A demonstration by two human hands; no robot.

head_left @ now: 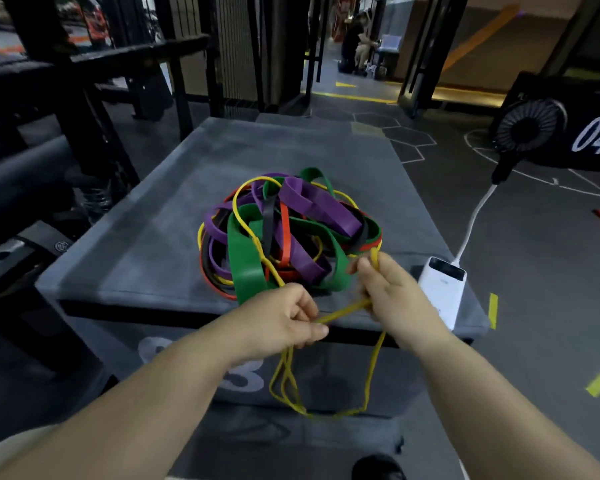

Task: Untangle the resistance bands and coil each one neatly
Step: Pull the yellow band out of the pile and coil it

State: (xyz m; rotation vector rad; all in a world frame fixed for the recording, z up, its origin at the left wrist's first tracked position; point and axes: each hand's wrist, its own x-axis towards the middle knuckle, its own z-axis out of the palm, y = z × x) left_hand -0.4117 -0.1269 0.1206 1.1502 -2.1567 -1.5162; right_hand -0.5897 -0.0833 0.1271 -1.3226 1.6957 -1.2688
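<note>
A gym — numbered padded box (257, 168), marked rubber floor (534, 271), resistance bands (291, 230).

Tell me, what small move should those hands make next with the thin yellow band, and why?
Probably a gentle pull toward the body, drawing more of the yellow band out of the tangled pile. The left hand and right hand both grip it and loops hang over the box edge, yet it runs on into the pile across the green band, so it isn't free to coil.
</note>
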